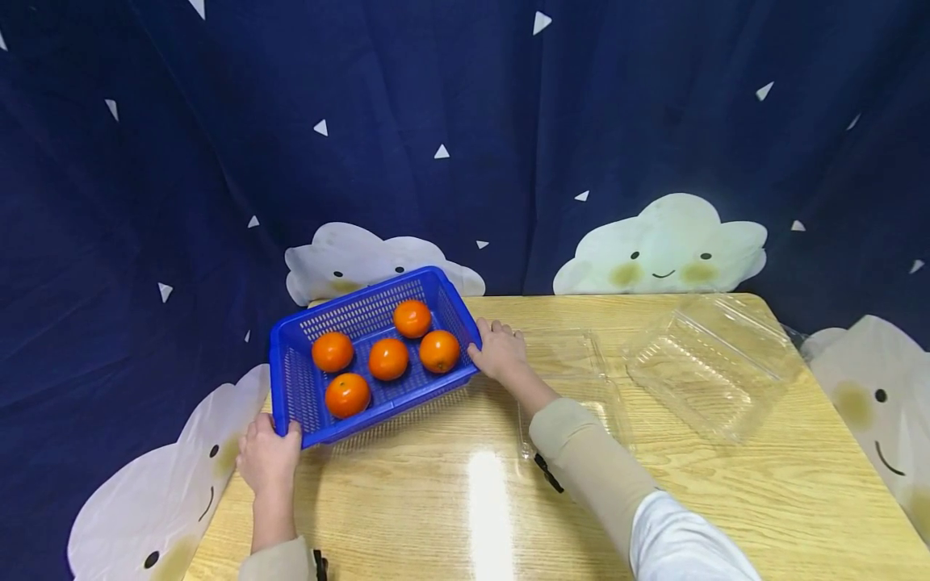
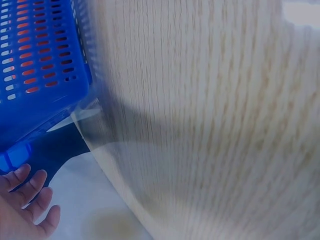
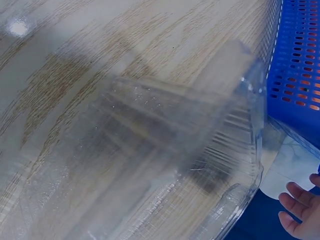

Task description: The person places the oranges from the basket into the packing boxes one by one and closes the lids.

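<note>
A blue plastic basket (image 1: 378, 403) with slotted walls stands at an angle at the table's far left, with several oranges (image 1: 388, 359) spread over its bottom. My left hand (image 1: 269, 456) holds its near left corner, the thumb by the rim. At the right end, my right hand (image 1: 501, 351) grips the rim near the corner. In the left wrist view, the left fingers (image 2: 32, 192) appear below the basket wall (image 2: 45, 100). In the right wrist view, the right fingers (image 3: 297, 205) show at the lower right; both thumbs are hidden there.
A clear plastic clamshell box (image 1: 715, 363) lies open at the right of the wooden table (image 1: 407, 500). Another clear plastic box (image 1: 563, 351) lies partly under my right forearm. A dark blue curtain (image 1: 465, 97) with clouds and white triangles hangs behind the table.
</note>
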Demonstrator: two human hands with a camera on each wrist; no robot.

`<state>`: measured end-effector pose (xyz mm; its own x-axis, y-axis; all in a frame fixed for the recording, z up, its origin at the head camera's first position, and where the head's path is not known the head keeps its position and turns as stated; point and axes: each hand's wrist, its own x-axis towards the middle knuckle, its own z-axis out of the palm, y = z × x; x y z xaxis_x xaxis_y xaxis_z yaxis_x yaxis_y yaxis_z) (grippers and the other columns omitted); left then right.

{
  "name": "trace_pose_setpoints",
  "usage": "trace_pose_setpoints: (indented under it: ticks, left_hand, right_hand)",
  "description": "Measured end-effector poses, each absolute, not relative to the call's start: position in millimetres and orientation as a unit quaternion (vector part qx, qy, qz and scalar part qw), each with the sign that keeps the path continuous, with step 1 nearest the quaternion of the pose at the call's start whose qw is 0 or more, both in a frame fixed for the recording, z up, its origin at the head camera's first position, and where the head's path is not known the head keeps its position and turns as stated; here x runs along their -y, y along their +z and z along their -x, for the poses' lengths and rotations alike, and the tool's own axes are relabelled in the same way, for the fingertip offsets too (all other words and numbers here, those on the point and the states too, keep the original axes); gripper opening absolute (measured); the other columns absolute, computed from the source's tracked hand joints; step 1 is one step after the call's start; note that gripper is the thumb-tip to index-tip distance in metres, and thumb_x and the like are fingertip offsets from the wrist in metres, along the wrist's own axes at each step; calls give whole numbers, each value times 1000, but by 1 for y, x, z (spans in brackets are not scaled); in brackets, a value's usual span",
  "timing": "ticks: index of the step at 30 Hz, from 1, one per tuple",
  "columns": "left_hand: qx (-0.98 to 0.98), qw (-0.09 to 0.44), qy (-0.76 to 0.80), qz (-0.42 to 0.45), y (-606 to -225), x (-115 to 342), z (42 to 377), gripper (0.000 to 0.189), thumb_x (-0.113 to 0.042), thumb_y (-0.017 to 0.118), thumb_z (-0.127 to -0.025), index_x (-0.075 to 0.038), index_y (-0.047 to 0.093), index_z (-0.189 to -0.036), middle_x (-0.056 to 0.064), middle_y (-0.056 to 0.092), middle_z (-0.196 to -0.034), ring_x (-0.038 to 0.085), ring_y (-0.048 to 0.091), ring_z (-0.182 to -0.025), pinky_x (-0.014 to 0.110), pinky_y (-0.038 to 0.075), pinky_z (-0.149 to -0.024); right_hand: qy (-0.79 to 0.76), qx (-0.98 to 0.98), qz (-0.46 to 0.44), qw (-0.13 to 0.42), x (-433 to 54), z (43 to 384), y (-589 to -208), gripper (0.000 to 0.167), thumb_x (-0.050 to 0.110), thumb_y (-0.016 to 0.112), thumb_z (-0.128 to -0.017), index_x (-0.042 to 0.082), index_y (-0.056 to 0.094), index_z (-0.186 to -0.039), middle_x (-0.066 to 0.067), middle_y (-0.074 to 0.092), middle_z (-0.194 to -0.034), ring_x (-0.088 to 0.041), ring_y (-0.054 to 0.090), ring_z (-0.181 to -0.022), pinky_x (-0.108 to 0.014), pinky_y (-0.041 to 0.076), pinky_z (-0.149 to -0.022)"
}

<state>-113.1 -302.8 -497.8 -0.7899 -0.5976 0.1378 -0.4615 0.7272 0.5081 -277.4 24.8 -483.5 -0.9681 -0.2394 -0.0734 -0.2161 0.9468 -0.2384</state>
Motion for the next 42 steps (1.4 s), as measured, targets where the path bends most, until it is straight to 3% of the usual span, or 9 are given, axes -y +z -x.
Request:
trace_pose_setpoints:
  ticks: [16, 26, 42]
  left_hand:
    - [930, 107, -214, -278, -497, 313, 117, 43, -29, 49, -86, 4, 45, -113, 27, 49, -108, 44, 42, -98, 57, 33, -78]
    - [947, 73, -192, -247, -494, 321, 121, 49, -30, 47, -88, 5, 41, -122, 29, 46, -118, 45, 40, -106, 58, 31, -81]
    - [964, 60, -158, -205, -490, 330, 127, 46, -30, 47, -88, 4, 42, -119, 30, 47, -113, 47, 41, -105, 58, 32, -82]
  right_hand:
    - [-108, -987, 113, 42, -24, 271, -485, 54, 43, 42, -90, 15, 35, -136, -17, 49, -127, -35, 44, -118, -52, 27, -101]
    - [-98, -989, 105, 22, -24, 264, -487, 53, 42, 43, -90, 15, 36, -135, -17, 50, -126, -35, 46, -115, -52, 32, -96]
    - [-102, -990, 97, 3, -26, 243, -487, 53, 41, 43, -88, 14, 41, -134, -19, 51, -125, -38, 41, -122, -55, 32, -95]
